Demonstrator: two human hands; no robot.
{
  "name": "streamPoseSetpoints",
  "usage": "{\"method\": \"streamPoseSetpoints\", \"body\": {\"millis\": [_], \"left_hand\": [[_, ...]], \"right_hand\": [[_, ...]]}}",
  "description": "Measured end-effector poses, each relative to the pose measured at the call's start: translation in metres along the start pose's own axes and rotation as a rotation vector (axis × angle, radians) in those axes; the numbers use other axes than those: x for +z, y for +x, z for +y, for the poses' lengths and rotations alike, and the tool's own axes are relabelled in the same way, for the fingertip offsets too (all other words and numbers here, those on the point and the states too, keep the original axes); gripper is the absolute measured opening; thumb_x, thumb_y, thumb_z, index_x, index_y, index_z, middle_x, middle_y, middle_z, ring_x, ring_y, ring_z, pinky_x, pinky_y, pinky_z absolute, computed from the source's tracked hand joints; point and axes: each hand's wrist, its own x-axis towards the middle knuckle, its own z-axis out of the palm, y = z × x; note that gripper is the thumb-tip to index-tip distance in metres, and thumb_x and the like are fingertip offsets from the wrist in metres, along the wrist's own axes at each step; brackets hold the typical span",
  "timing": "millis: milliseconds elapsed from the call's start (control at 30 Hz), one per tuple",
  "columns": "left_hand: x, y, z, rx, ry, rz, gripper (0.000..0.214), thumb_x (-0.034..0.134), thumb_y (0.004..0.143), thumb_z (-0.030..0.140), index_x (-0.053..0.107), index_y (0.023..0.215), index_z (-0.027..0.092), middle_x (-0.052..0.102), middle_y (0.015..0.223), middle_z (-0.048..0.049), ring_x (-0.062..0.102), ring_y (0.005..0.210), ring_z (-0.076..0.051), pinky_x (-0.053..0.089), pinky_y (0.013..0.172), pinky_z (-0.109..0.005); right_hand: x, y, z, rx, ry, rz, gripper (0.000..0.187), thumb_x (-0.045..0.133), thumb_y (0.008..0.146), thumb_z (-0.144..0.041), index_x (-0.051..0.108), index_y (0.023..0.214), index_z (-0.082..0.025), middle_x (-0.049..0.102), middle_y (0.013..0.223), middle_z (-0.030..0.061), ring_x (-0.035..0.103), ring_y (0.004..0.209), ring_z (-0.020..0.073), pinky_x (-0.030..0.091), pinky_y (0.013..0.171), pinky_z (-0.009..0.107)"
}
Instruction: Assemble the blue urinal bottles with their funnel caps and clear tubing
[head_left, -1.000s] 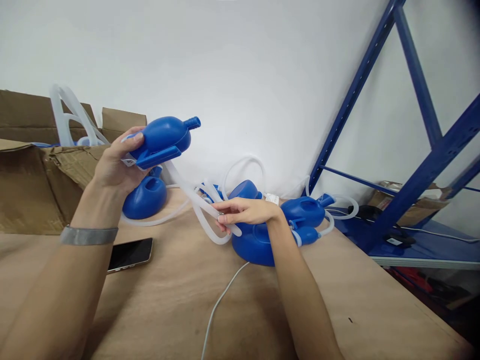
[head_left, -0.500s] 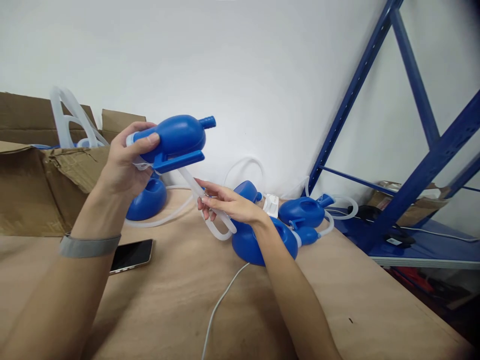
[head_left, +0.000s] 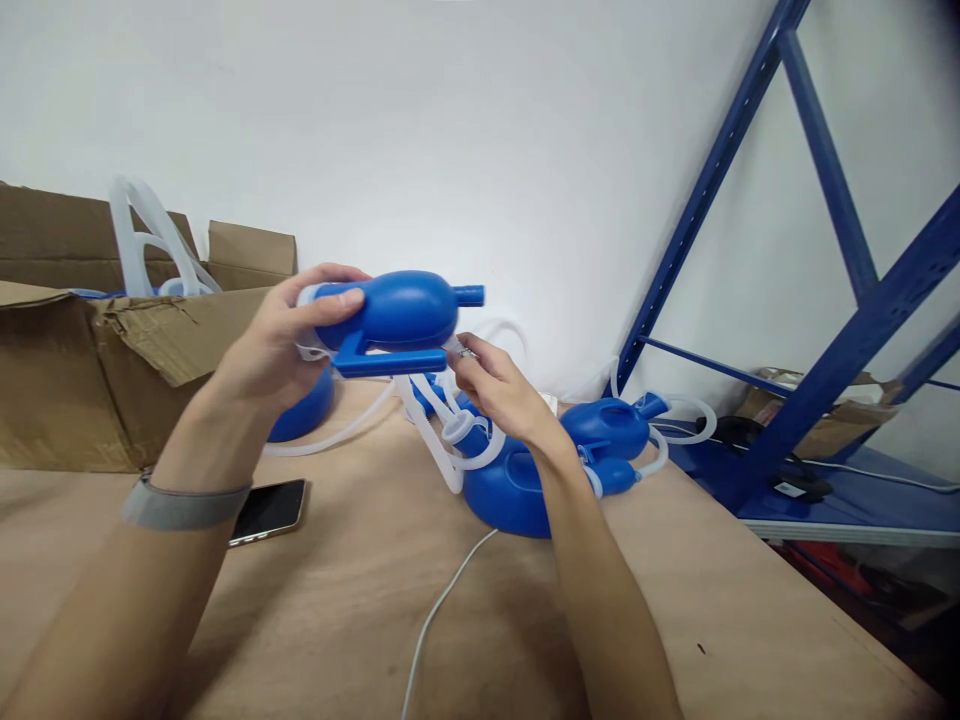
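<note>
My left hand (head_left: 296,320) is wrapped round the capped end of a blue urinal cup (head_left: 409,308), held level in the air above the table. It has a rounded body, a side handle turned toward me and a ribbed nozzle pointing right. My right hand (head_left: 499,388) is closed, pinching a translucent white tube (head_left: 453,347) just below the nozzle and apart from it. More of the tube loops down behind the handle; my fingers hide part of it. Under my right hand lies a large blue urinal bottle (head_left: 504,495), with a white-rimmed opening beside the hanging tube.
At the left, an open cardboard box (head_left: 52,385) holds more tubes and blue parts. A phone (head_left: 270,510) lies before it. Another blue bottle (head_left: 606,428) and a small blue cup (head_left: 611,476) stand at right. A white cable (head_left: 442,605) crosses the table; blue shelving (head_left: 750,465) stands beyond.
The blue cup has moved right and down and now sits level. My right hand has risen to the right with the tube, up near the cup's nozzle end.
</note>
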Motion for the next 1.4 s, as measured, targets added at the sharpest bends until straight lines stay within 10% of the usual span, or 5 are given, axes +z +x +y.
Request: {"method": "streamPoseSetpoints", "body": {"millis": [233,633,1067,1400], "left_hand": [[-0.050,0.010,0.009,0.149,0.264,0.053,0.033,0.090,0.053,0.026,0.074,0.082,0.023,0.064,0.079,0.0010,0.053,0.060,-0.012,0.038,0.044,-0.022],[-0.054,0.009,0.006,0.275,0.552,-0.441,0.039,0.089,0.063,0.028,0.075,0.099,0.026,0.070,0.110,-0.0067,0.062,0.107,-0.028,0.052,0.085,-0.033],[-0.026,-0.014,0.023,0.414,0.531,-0.140,0.018,0.091,0.066,0.035,0.077,0.072,0.025,0.074,0.085,-0.0027,0.065,0.090,-0.024,0.048,0.079,-0.034],[-0.023,-0.012,0.027,0.176,0.622,-0.049,0.035,0.086,0.062,0.047,0.067,0.061,0.018,0.064,0.067,-0.0024,0.054,0.065,-0.016,0.037,0.054,-0.024]], "right_hand": [[-0.022,-0.017,-0.018,0.006,-0.237,-0.088,0.023,0.050,0.099,-0.039,0.063,0.105,-0.020,0.051,0.077,-0.0030,0.045,0.066,0.0121,0.036,0.059,0.026],[-0.026,-0.022,-0.021,-0.063,-0.356,-0.123,0.017,0.048,0.095,-0.034,0.058,0.092,-0.021,0.049,0.073,-0.0037,0.043,0.066,0.0140,0.034,0.063,0.028],[0.007,-0.016,-0.021,-0.183,-0.888,0.145,0.020,0.049,0.094,-0.024,0.048,0.074,-0.022,0.047,0.060,-0.0035,0.039,0.055,0.0133,0.021,0.059,0.031],[0.019,-0.013,-0.019,-0.129,-1.201,0.155,0.024,0.044,0.099,-0.026,0.064,0.088,-0.019,0.068,0.071,0.0063,0.055,0.062,0.0193,0.016,0.059,0.034]]}}
